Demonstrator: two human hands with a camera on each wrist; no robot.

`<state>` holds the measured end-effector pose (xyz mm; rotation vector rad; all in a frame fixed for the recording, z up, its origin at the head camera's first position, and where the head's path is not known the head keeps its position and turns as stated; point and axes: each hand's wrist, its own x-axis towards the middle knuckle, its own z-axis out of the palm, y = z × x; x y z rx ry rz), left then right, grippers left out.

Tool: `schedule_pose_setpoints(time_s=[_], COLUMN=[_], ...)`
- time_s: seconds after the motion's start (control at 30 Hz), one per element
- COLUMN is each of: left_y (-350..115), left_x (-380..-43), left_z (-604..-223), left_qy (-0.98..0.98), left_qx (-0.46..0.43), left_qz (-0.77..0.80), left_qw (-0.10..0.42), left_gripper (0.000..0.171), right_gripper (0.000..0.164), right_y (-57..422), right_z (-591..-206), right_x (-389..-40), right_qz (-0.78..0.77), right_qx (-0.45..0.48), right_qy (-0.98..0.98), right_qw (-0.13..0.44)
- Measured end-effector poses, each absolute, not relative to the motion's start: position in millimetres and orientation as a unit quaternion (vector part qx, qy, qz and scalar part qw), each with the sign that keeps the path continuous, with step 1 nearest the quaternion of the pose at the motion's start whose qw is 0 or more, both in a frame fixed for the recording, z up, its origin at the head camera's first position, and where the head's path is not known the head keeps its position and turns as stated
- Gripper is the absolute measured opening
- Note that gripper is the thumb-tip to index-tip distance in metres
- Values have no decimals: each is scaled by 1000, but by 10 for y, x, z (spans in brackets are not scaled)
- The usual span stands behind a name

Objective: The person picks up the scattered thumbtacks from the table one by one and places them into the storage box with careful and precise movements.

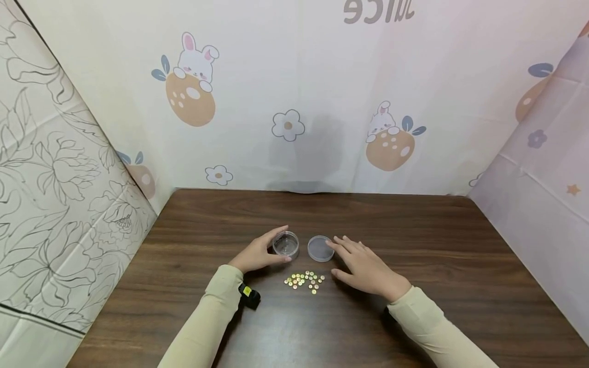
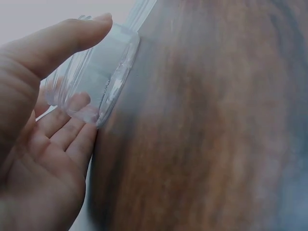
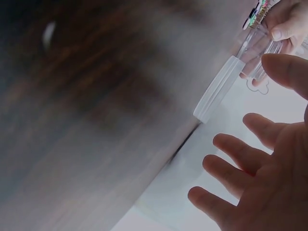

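The left hand [image 1: 258, 253] clamps a clear jar [image 1: 286, 246], probably light, stiff and slick, best held by its sides; the right hand [image 1: 366, 270] spreads its fingers [image 3: 228, 174].

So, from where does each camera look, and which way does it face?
Head: worn on the head, facing forward and down at the table; left hand, right hand, sleeves show.
Left wrist: worn there, facing the clear container; left hand shows.
Right wrist: worn there, facing the lid; right hand shows.
Head and right wrist share the lid.
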<state>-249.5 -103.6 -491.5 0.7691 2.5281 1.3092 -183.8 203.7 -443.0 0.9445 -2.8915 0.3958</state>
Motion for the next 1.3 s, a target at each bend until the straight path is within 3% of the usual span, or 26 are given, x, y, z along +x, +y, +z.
schedule_pose_setpoints(time_s=[0.17,0.43,0.93,1.3], left_y=[-1032,-998,-1036,-1000], left_x=[-2472,-2289,-2437,-2290], left_z=[-4911,-4606,-4932,-4711], left_qy=[835,802,804,800], left_qx=[257,262,260,266], left_qz=[475,522,519,526], left_qw=[105,124,127,114], left_gripper=[89,74,85,78], right_gripper=[59,45,37,32], right_y=[2013,1950,1832,1771], right_z=[-4410,-4414,-4450,-4433], right_x=[-1847,-1853,-1837,-1882], right_qz=[134,138,150,138], right_qx=[327,360,384,411], right_qy=[-935,-922,-911,-900], right_qw=[32,27,-5,48])
